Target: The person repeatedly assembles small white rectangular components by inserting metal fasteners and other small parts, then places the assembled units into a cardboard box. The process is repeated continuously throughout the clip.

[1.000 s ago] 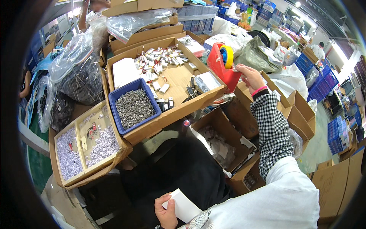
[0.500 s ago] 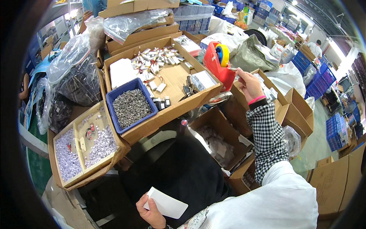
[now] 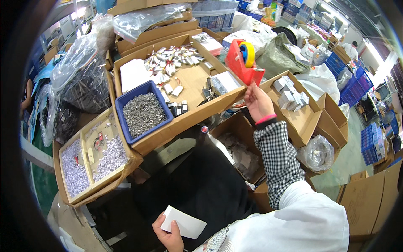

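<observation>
Your left hand [image 3: 168,236] carries the white flat piece [image 3: 184,222] above your dark lap [image 3: 189,180], well apart from the near edge of the cardboard tray [image 3: 180,122]; its thumb lies on the upper face and its fingers curl round the left end. Judge the piece light, fairly stiff and smooth, liable to slip or crease, so hold it by its ends and spare the broad face. Your right hand [image 3: 258,103] is at the front end of the red tape dispenser [image 3: 236,65], by the tray's right corner; its fingers are bunched narrow, but whether they pinch any tape you cannot tell. The dispenser looks rigid and the heavier of the two: steady it by its sides, clear of the front lip. Expect the yellow tape roll [image 3: 249,54] to be tacky at its free end
</observation>
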Available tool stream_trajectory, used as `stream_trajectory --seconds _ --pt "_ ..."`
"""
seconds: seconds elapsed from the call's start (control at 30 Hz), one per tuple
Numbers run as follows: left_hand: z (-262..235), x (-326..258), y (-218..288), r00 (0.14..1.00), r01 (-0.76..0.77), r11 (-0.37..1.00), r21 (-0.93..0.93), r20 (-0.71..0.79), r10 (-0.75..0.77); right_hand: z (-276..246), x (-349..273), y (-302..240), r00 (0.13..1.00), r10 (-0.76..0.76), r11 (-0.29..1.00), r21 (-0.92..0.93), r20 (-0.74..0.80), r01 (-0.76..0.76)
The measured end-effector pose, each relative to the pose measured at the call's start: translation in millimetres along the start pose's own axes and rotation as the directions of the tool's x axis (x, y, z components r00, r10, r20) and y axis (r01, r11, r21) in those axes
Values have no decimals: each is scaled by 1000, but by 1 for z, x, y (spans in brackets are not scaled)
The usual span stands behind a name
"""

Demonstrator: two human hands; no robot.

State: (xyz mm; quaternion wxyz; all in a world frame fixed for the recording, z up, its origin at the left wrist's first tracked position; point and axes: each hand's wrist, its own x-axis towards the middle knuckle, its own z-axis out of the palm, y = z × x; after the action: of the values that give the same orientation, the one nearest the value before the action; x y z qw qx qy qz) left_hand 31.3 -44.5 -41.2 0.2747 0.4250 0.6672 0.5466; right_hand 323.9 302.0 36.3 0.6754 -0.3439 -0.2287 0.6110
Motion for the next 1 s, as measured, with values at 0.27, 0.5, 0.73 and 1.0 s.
stream_trajectory --seconds 0.27,0.5,0.73,1.0 --pt "17 3 6 997 30 989 -144 71 -20 6 -155 82 712 664 664 -616 227 -423" --pt "12 -3 11 997 23 995 -96 75 -16 35 -247 130 473 830 553 -336 294 -762" --pt "8 -6 21 996 57 998 -38 68 -54 47 -257 135 542 784 605 -566 302 -560" --pt "8 -3 28 998 -6 997 -80 59 11 51 -258 135 554 774 616 -572 308 -542"
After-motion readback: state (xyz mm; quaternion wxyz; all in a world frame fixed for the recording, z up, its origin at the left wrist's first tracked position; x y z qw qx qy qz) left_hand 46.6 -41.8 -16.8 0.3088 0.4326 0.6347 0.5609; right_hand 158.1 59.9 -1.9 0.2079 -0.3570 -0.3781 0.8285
